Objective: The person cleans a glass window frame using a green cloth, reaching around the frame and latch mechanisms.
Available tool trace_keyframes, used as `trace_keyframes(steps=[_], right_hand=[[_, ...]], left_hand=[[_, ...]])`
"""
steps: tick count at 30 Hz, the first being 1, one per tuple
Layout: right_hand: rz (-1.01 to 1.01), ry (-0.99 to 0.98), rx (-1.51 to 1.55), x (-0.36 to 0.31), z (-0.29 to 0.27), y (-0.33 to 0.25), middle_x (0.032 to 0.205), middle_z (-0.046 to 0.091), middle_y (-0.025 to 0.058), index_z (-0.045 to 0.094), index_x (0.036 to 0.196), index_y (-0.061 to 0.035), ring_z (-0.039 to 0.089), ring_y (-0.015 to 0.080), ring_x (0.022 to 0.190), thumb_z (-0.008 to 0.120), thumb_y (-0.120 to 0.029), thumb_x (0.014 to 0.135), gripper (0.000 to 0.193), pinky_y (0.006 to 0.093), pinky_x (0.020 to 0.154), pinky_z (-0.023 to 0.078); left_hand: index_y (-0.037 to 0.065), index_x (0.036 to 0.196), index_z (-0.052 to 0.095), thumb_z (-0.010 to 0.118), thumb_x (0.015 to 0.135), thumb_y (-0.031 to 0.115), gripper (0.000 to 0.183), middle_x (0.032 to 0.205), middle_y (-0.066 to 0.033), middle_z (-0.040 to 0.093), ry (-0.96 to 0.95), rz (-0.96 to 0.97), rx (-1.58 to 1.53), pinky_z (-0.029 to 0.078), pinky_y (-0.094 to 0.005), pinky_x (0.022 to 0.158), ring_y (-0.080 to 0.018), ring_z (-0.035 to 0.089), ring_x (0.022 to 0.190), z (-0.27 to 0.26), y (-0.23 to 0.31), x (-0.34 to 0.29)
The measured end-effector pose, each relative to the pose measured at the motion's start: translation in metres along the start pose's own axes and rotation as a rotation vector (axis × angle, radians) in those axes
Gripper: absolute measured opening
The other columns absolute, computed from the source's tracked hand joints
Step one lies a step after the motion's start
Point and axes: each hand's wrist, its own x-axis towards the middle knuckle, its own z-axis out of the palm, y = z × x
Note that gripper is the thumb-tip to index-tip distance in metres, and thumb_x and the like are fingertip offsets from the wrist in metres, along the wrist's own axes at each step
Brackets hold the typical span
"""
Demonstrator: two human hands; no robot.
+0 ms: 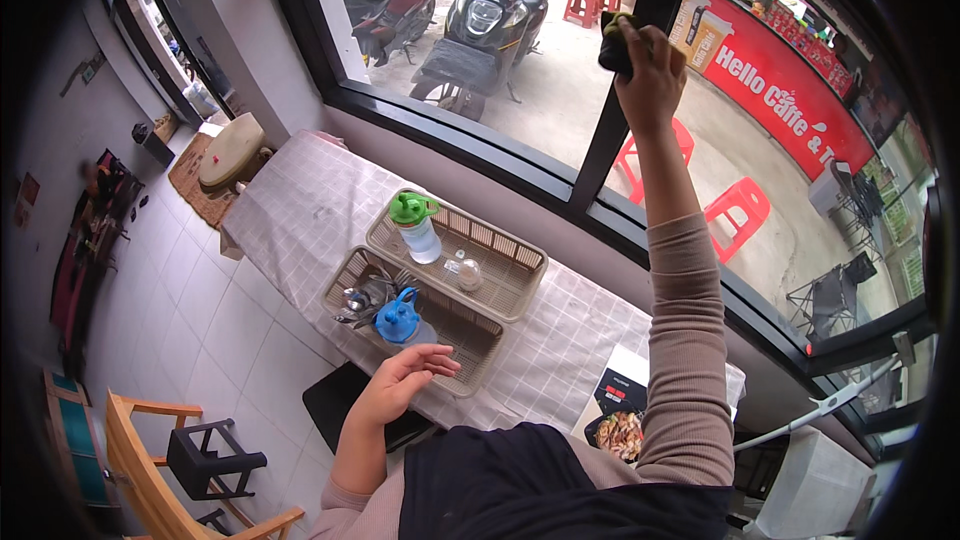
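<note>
My right hand [650, 75] is raised high in front of the window, its fingers wrapped round a small black and yellow-green object [614, 52] beside the dark upright frame. Its exact kind I cannot make out, nor whether it touches the glass. My left hand [405, 380] hangs over the near edge of the table, fingers stretched out and holding nothing. Close to those fingers, a blue-lidded bottle [399, 318] stands in the near basket [484, 380] with several spoons and forks [354, 306]. The far basket [540, 268] has a green-lidded bottle [418, 238] and a small clear glass container [468, 274].
A checked cloth covers the table [560, 340] along the window. At its right end lies a box [612, 400] with a food picture, partly behind my right arm. A black stool [210, 460] and a wooden chair [130, 450] stand left. Outside are motorbikes [485, 25] and red stools [738, 215].
</note>
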Motion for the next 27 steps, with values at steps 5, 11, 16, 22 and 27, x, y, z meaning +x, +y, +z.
trace_keyframes(steps=[5,11,16,22,27], right_hand=[[-0.194,-0.122,-0.114,-0.105,0.037,-0.006,0.102,0.052,-0.0085,0.062,0.109,-0.0232,0.047,0.0145,0.086,0.059,-0.015,0.073,0.037,0.0325,0.071,0.036],[-0.157,-0.497,-0.184,-0.303,0.068,-0.020,0.108,0.049,-0.0080,0.061,0.113,-0.0223,0.047,0.0152,0.087,0.056,-0.017,0.074,0.039,0.0309,0.076,0.038],[-0.043,-0.549,-0.106,-0.304,0.069,-0.026,0.107,0.050,-0.0086,0.060,0.115,-0.0240,0.049,0.0147,0.087,0.055,-0.016,0.074,0.041,0.0320,0.077,0.038],[-0.199,-0.239,-0.059,-0.157,0.039,-0.001,0.103,0.051,-0.0038,0.060,0.115,-0.0236,0.047,0.0177,0.088,0.061,-0.010,0.069,0.048,0.0335,0.076,0.034],[-0.133,-0.019,-0.233,0.071,-0.002,0.016,0.116,0.047,-0.0012,0.049,0.127,-0.0336,0.047,0.0244,0.104,0.071,-0.004,0.056,0.081,0.0406,0.086,0.039]], left_hand=[[-0.003,0.122,0.048,0.042,0.083,-0.002,0.039,0.109,-0.0141,0.060,-0.144,-0.008,-0.014,0.042,-0.0328,0.093,-0.0203,0.057,0.104,-0.002,0.000,0.038],[-0.002,0.122,0.048,0.044,0.085,-0.001,0.038,0.109,-0.0131,0.060,-0.305,0.011,0.198,0.043,-0.0324,0.092,-0.0198,0.057,0.103,-0.011,0.008,0.064],[-0.001,0.123,0.049,0.046,0.085,0.000,0.038,0.108,-0.0125,0.061,-0.295,0.040,0.198,0.044,-0.0314,0.091,-0.0194,0.058,0.102,-0.024,0.011,0.060],[-0.001,0.123,0.048,0.047,0.085,0.002,0.038,0.109,-0.0128,0.061,-0.346,0.079,0.146,0.043,-0.0311,0.091,-0.0192,0.058,0.103,-0.033,0.033,0.058],[-0.002,0.124,0.048,0.046,0.086,0.001,0.038,0.110,-0.0136,0.061,-0.394,0.190,0.147,0.042,-0.0308,0.092,-0.0192,0.057,0.103,-0.036,0.061,0.060]])
